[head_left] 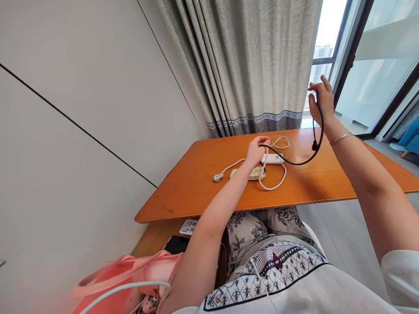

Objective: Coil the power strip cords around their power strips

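A black cable (303,164) sags in a curve between my two hands above the table. My right hand (322,98) is raised at the right, fingers bent around the cable, and a black plug (315,145) dangles below it. Lower down, my left hand (257,149) grips the other part of the cable over the power strips. Beneath it lie a white power strip (273,158) and a yellowed one (255,173), partly covered by my left arm. A white cord (271,189) loops around them, and a white plug (218,177) rests to the left.
The orange-brown wooden table (183,192) has its front edge just before my lap. A pink bag (131,279) and a dark flat device (176,244) are at lower left. A grey curtain (262,65) hangs behind the table, beside a window.
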The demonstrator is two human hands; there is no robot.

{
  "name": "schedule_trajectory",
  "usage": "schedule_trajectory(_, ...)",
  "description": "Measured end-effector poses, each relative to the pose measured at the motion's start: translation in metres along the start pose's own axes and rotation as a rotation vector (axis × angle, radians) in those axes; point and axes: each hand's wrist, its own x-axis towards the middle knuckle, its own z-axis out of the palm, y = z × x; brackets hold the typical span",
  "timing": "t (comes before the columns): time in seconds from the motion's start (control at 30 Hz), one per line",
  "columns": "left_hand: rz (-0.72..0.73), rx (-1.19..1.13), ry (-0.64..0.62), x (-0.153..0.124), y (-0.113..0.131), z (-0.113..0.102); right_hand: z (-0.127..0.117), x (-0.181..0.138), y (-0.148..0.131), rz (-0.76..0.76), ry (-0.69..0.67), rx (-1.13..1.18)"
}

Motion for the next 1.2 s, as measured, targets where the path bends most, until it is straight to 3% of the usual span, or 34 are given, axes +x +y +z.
schedule_trajectory(0.1, 0.06, 0.0, 0.074, 0.007, 0.008, -0.015, 0.002, -0.009, 0.025, 0.029, -0.144, -0.155)
schedule_trajectory(0.17, 0.114, 0.016, 0.098, 0.01, 0.014, -0.026, 0.003, -0.015, 0.037, 0.029, -0.319, -0.29)
schedule_trajectory(0.23, 0.168, 0.039, 0.11, 0.012, 0.02, -0.033, 0.003, -0.019, 0.037, 0.024, -0.509, -0.426)
schedule_trajectory(0.3, 0.206, 0.078, 0.117, 0.012, 0.026, -0.037, 0.001, -0.024, 0.024, 0.011, -0.601, -0.48)
schedule_trajectory(0.37, 0.234, 0.133, 0.121, 0.009, 0.032, -0.038, -0.003, -0.032, -0.004, -0.036, -0.594, -0.353)
schedule_trajectory(0.43, 0.26, 0.192, 0.114, 0.006, 0.038, -0.037, -0.007, -0.048, -0.041, -0.102, -0.631, 0.029)
schedule_trajectory(0.53, 0.306, 0.268, 0.086, 0.003, 0.049, -0.036, -0.012, -0.084, -0.097, -0.139, -0.887, 0.486)
schedule_trajectory(0.63, 0.324, 0.282, 0.019, 0.003, 0.055, -0.041, -0.013, -0.115, -0.132, -0.107, -1.087, 0.634)
schedule_trajectory(0.7, 0.29, 0.205, -0.055, 0.003, 0.053, -0.047, -0.011, -0.122, -0.139, -0.029, -1.004, 0.706)
schedule_trajectory(0.83, 0.078, -0.047, -0.282, 0.0, 0.035, -0.061, -0.009, -0.106, -0.127, 0.033, -0.647, 0.858)
schedule_trajectory(0.97, -0.107, -0.258, -0.454, -0.005, 0.023, -0.069, -0.004, -0.082, -0.105, 0.042, -0.478, 0.931)
schedule_trajectory(1.1, -0.141, -0.565, -0.437, -0.008, 0.04, -0.069, 0.014, -0.084, -0.088, -0.039, -0.384, 0.591)
schedule_trajectory(1.2, -0.174, -0.754, -0.282, -0.012, 0.057, -0.067, 0.03, -0.111, -0.079, -0.096, -0.496, 0.247)
